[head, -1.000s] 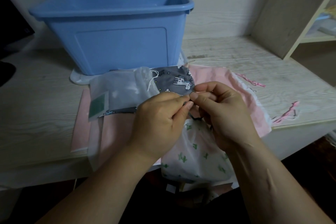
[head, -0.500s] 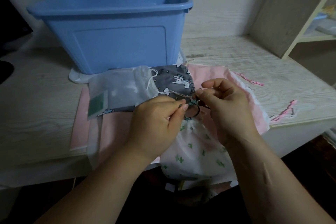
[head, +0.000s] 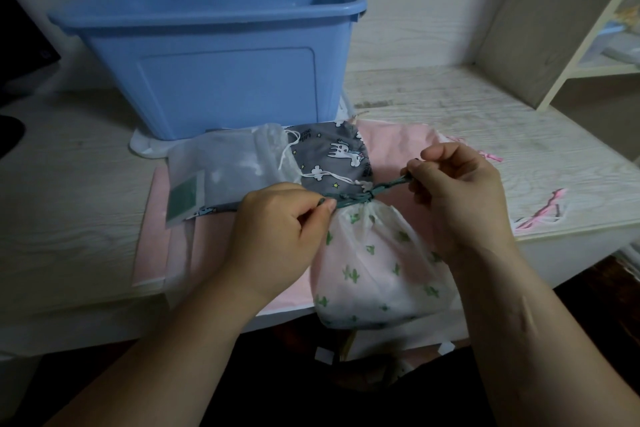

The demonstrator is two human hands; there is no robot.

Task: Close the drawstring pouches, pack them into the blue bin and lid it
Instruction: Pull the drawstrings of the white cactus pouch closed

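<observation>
A left hand (head: 277,229) and right hand (head: 457,198) each pinch an end of the green drawstring (head: 367,196), taut across the neck of a cactus-print pouch (head: 377,267) at the front edge of the desk (head: 485,121), near the blue bin (head: 214,55)

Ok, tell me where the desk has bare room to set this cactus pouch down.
Bare desk left of the pink pouches; another patch between the blue bin and the shelf unit. The centre is crowded: mesh pouch and grey pouch overlap on the pink ones.
</observation>
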